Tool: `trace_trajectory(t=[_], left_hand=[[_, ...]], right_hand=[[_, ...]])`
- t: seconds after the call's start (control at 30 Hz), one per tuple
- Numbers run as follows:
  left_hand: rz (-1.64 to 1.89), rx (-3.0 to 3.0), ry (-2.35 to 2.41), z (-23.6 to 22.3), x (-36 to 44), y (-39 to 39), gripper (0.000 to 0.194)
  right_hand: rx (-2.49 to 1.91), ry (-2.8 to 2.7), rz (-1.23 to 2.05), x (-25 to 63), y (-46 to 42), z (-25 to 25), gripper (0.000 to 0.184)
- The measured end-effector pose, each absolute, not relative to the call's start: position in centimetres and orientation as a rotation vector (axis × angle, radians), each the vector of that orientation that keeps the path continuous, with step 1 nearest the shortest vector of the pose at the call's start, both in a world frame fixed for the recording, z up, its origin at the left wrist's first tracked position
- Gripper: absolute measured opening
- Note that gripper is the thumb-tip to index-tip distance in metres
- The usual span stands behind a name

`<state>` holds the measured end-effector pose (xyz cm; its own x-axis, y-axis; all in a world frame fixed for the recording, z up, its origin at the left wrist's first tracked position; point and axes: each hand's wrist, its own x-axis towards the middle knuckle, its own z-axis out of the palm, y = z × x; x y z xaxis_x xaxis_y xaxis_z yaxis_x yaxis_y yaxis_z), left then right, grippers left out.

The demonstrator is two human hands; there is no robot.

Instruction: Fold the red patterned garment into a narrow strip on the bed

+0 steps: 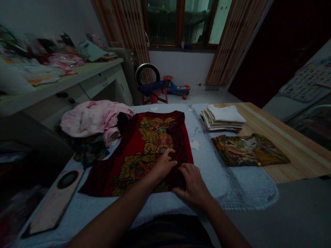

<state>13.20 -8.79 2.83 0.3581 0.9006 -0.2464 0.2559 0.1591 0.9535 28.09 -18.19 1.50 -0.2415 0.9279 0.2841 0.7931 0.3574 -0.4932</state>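
Head view: red-and-gold patterned cloth garment (144, 144), long axis pointing to 12 o'clock.
Left hand (163, 164) and right hand (192, 184) lie on it, fingers pressed together.

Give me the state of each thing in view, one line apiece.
Left hand: resting on the red garment, fingers curled.
Right hand: flat on the red garment.
Red-and-gold patterned garment: spread flat on the mat.
Pale blue quilted mat: lying flat, rumpled near its edge.
Stack of clothes: folded, white on top.
Floral garment: folded flat on the wooden table.
Pink cloth: crumpled in a heap.
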Motion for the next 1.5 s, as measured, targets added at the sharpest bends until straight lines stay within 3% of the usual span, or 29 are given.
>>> trace_trajectory(t=[0.2, 0.57, 0.73, 0.9, 1.03, 1.2, 1.43, 1.5], left_hand=[[0.602, 1.436, 1.096, 3.0, 13.8, -8.3, 0.033], [0.396, 2.339, 1.253, 3.2, 11.6, -10.1, 0.043], [0.433, 2.509, 1.239, 3.8, 11.1, -10.6, 0.037], [0.343, 2.568, 0.748, 4.2, 10.2, -11.8, 0.013], [0.260, 2.550, 0.644, 4.2, 9.4, -12.5, 0.026], [0.308, 2.536, 0.640, 3.9, 8.3, -12.7, 0.024], [0.322, 2.687, 0.672, 3.3, 8.0, -13.5, 0.035], [0.278, 2.744, 0.680, 3.2, 8.1, -13.7, 0.029]], right_hand=[[-1.393, -2.056, 0.315, 28.4, -18.5, 1.2, 0.026], [-1.338, -2.040, 0.468, 29.3, -19.2, 2.0, 0.006], [-1.454, -1.748, 0.626, 30.9, -18.7, 2.3, 0.017], [-1.544, -1.837, 0.647, 32.1, -18.5, 1.9, 0.015], [-1.536, -2.007, 0.679, 32.1, -19.1, 2.4, 0.017], [-1.565, -2.081, 0.658, 31.8, -19.7, 2.9, 0.028], [-1.523, -2.076, 0.662, 32.1, -19.7, 2.4, 0.019], [-1.512, -2.061, 0.663, 32.2, -19.7, 2.5, 0.019]])
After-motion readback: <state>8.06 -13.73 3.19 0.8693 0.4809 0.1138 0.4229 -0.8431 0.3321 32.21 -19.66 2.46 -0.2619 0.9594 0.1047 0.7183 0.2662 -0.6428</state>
